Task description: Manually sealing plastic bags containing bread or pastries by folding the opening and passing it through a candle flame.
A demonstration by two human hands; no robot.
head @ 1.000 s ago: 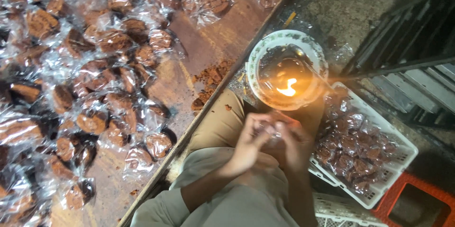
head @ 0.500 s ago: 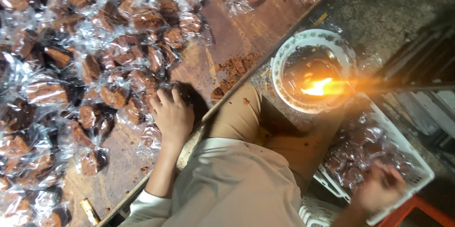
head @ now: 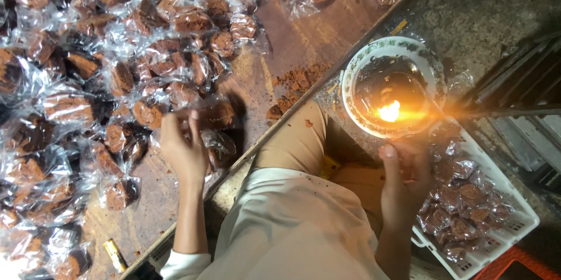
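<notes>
Wooden table (head: 304, 40) at frame left holds loose bagged cakes (head: 117, 75); left hand (head: 184, 148) pinches one cake bag (head: 215, 117), while right hand (head: 403, 183), empty and half-curled, rests beside the lit bowl (head: 390, 87) and white basket (head: 502, 227).

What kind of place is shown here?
Probably a small home packing spot for snacks: a wooden board covered with bagged brown cakes, a flame bowl, and a white basket of packets.
</notes>
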